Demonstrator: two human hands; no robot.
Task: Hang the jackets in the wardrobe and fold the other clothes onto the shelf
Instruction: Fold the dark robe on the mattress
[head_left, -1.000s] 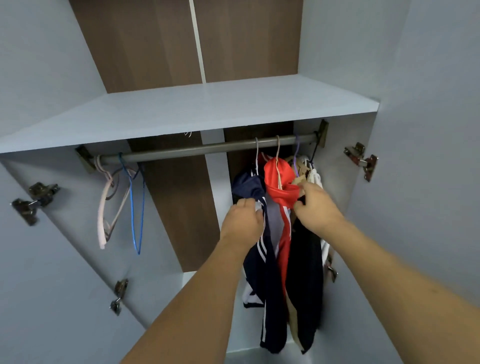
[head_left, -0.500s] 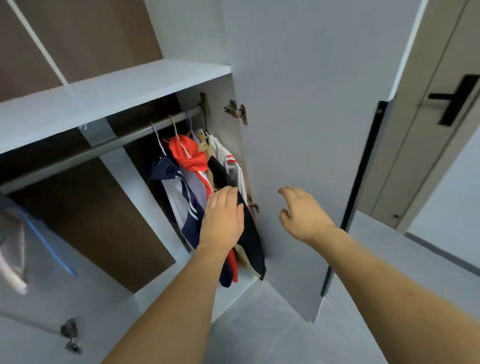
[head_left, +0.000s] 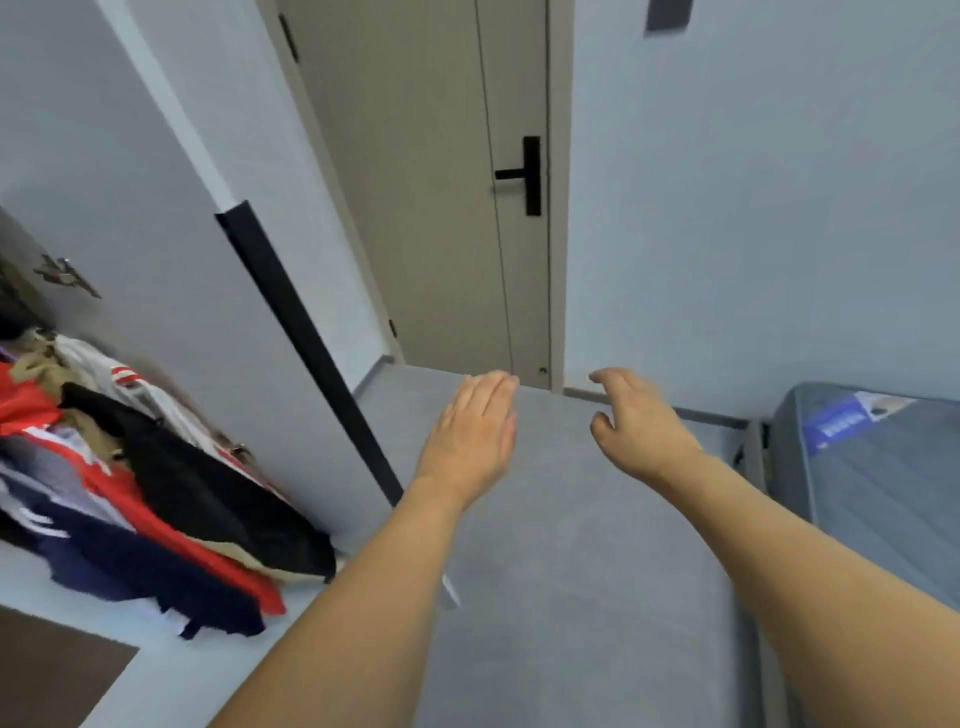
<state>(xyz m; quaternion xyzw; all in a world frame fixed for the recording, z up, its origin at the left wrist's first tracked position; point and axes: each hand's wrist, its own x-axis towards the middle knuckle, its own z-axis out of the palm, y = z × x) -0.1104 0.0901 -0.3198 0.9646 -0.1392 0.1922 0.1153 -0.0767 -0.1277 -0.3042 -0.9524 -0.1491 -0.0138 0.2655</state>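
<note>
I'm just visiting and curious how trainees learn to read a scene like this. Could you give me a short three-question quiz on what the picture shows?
1. True or false: the left hand is holding a jacket.
2. Which colour is the handle on the door? A) silver B) black C) gold
3. Fill in: the hanging jackets are at the ______ side of the picture.

Key
1. False. Both the left hand and the right hand are empty, fingers relaxed, over the grey floor.
2. B.
3. Left; the mattress is at the right.
</note>
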